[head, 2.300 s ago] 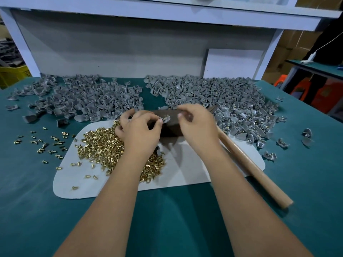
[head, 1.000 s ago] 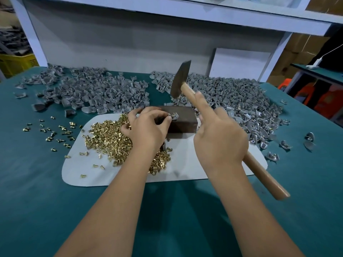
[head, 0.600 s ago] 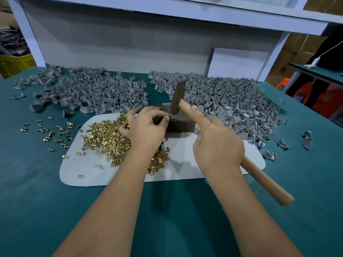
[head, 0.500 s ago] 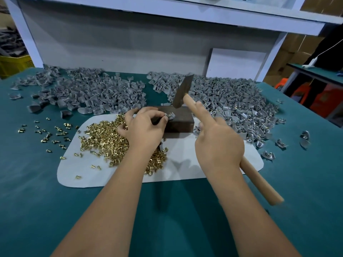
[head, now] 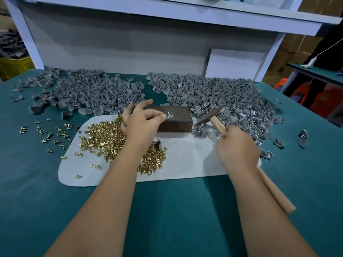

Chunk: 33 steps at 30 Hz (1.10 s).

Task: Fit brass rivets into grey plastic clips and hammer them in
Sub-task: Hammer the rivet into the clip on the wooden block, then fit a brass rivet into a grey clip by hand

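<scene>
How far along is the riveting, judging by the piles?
Done: the right-hand heap of grey plastic clips shows brass glints, so those look riveted. In hand: the left hand pinches one grey clip on the dark brown block; the right hand holds the wooden-handled hammer low beside the block. Left: the left-hand heap of plain grey clips and the pile of loose brass rivets are both large.

even overhead light, wide-angle edge warp

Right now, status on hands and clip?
Left hand pinching clip on block. Right hand gripping hammer, head off to block's right. Nothing in the way.
</scene>
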Each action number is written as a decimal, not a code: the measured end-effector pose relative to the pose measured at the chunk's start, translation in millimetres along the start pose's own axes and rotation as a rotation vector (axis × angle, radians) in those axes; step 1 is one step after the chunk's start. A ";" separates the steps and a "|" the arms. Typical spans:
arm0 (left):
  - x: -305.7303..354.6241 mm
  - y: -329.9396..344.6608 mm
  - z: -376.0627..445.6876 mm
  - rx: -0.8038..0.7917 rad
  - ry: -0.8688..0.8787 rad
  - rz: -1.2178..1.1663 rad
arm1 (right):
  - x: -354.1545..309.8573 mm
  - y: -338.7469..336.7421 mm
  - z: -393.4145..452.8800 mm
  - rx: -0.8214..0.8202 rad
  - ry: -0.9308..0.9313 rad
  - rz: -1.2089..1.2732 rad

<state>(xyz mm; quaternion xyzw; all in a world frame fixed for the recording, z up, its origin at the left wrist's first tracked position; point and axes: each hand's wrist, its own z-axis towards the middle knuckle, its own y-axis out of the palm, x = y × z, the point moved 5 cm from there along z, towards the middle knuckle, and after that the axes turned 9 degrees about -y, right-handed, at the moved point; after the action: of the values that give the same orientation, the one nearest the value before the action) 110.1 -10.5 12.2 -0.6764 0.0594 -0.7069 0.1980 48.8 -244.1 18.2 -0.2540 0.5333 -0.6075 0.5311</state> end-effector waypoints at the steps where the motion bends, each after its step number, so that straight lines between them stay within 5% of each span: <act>1: 0.9 -0.3 -0.8 -0.006 0.009 -0.011 | -1.6 -0.6 -0.3 0.008 -0.011 -0.015; 9: 5.2 -2.7 -3.4 -0.019 0.043 -0.029 | -25.6 -2.5 -6.3 0.138 -0.224 -0.085; 12: 5.3 -2.0 -4.6 -0.019 0.068 0.004 | -51.7 -5.3 -13.6 0.213 -0.368 0.310; 16: 8.2 -1.4 -7.3 -0.005 0.146 0.053 | -85.5 15.7 -13.7 -0.087 -0.323 0.908; 23: 6.7 -4.9 -2.7 0.098 0.123 0.162 | -97.5 10.8 35.0 -0.138 -0.350 0.728; 27: 1.1 -11.0 4.8 0.185 0.047 0.122 | -82.0 -5.5 87.1 0.085 -0.098 0.824; 30: -0.3 -12.0 8.6 0.193 0.031 0.107 | -69.9 12.0 90.1 0.144 0.049 0.618; 33: -0.8 -10.3 11.3 0.194 0.025 0.107 | -71.5 36.7 62.0 0.170 0.007 0.432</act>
<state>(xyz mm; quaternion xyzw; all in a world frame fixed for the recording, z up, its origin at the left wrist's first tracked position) 119.2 1.3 16.0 -0.6411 0.0292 -0.7060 0.2995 138.7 -197.2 21.7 -0.0863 0.5240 -0.5231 0.6665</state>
